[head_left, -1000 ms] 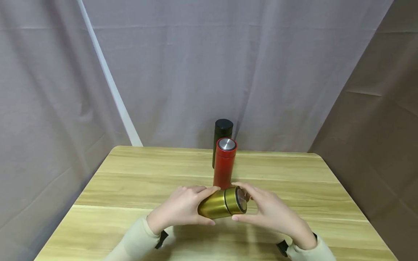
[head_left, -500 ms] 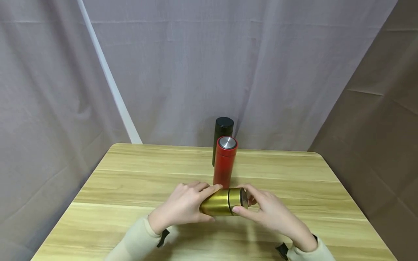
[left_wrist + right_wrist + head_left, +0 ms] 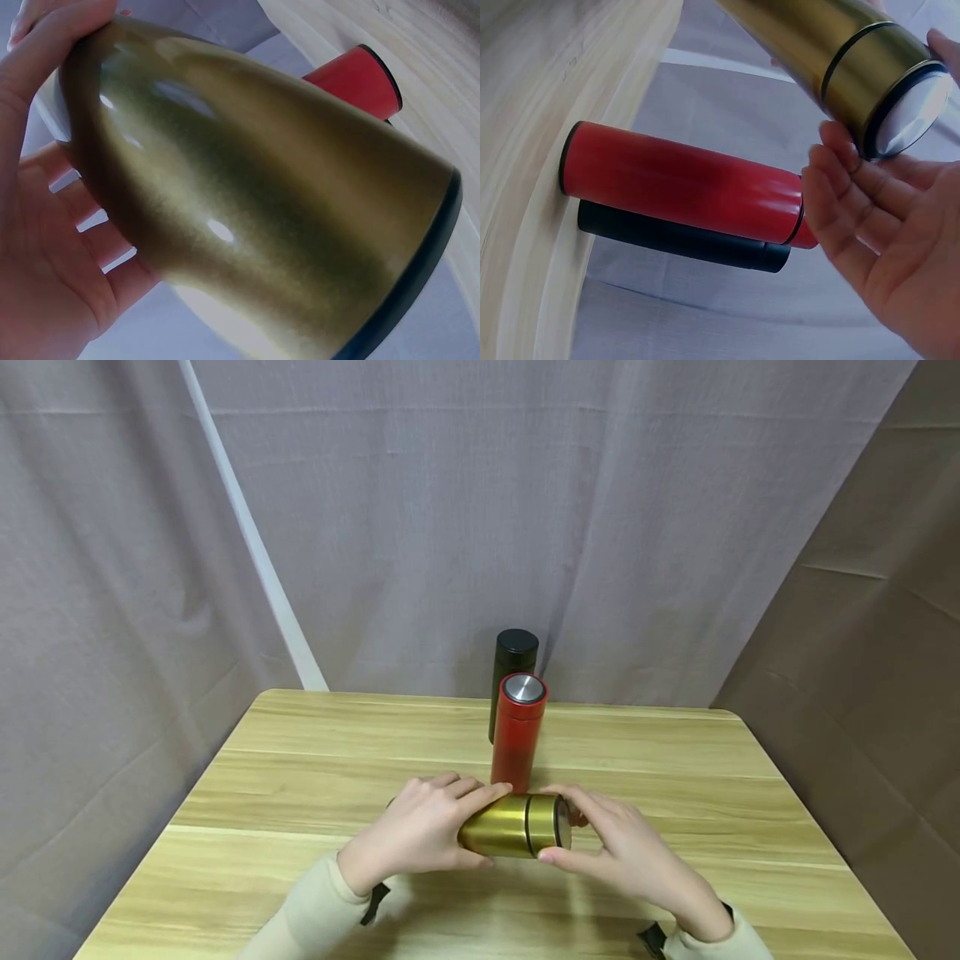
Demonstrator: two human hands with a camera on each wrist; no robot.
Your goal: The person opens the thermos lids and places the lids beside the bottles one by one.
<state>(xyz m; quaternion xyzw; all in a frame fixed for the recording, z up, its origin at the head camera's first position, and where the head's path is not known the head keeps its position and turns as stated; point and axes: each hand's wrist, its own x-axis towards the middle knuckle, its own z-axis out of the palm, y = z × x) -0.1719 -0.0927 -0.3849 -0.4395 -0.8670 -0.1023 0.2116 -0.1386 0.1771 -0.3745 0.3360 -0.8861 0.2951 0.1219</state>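
A gold thermos flask (image 3: 498, 828) lies nearly level in the air above the table, its lid end towards the right. My left hand (image 3: 423, 828) grips it round the body, thumb on the near side; in the left wrist view the thermos body (image 3: 262, 187) fills most of the picture. At the other end, my right hand (image 3: 622, 843) holds the lid (image 3: 874, 82) between thumb and fingers. A dark ring marks the seam between lid and body. Just behind stands a red thermos flask (image 3: 516, 747), upright with a silver top.
A black thermos flask (image 3: 516, 643) stands upright behind the red one and is partly hidden by it. All this is on a light wooden table (image 3: 337, 760). Grey curtains (image 3: 420, 527) hang behind, and a brown cloth (image 3: 862, 677) hangs on the right.
The gold thermos has turned from a tilt, lid end lower, to nearly level. My right thumb moved up onto the lid, then back down to its near edge. The left hand keeps its grip.
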